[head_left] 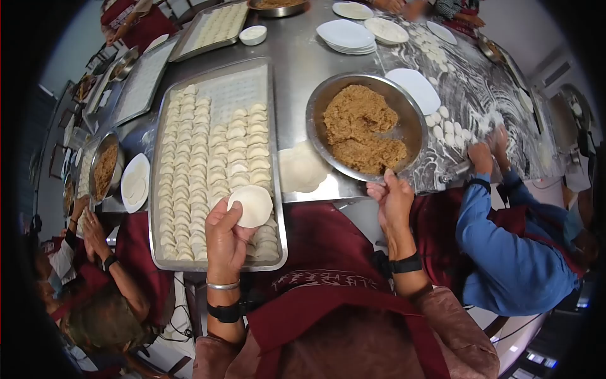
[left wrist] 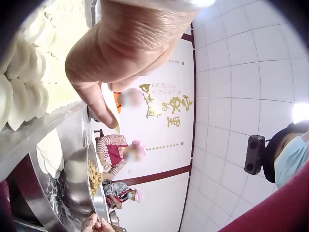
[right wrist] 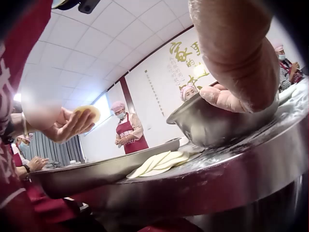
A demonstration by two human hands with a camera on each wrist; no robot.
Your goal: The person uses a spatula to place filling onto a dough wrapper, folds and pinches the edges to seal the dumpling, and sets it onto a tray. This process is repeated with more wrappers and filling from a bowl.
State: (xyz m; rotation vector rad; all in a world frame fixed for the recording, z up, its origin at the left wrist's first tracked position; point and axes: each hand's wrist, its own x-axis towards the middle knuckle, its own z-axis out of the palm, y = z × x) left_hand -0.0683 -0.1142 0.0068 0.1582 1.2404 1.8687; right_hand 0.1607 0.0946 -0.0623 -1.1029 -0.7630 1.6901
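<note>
My left hand (head_left: 224, 237) holds a round, flat dumpling wrapper (head_left: 255, 206) between thumb and fingers, above the near end of a metal tray (head_left: 276, 164). Rows of folded dumplings (head_left: 183, 183) fill most of that tray. In the left wrist view the wrapper (left wrist: 110, 104) shows edge-on. With thumb and fingers, my right hand (head_left: 392, 201) grips the near rim of a steel bowl (head_left: 314, 129) of brown minced filling (head_left: 360, 120). The right wrist view shows those fingers at the bowl's (right wrist: 207, 121) rim. Overlapping wrappers (head_left: 303, 167) lie between tray and bowl.
A white plate (head_left: 415, 91) sits beside the bowl, near dough pieces (head_left: 449, 131) on the floured table. At right, a person in blue sleeves (head_left: 505, 234) works dough with a rolling pin (head_left: 456, 172). Another filling bowl (head_left: 107, 167) and wrapper plate (head_left: 135, 183) stand left.
</note>
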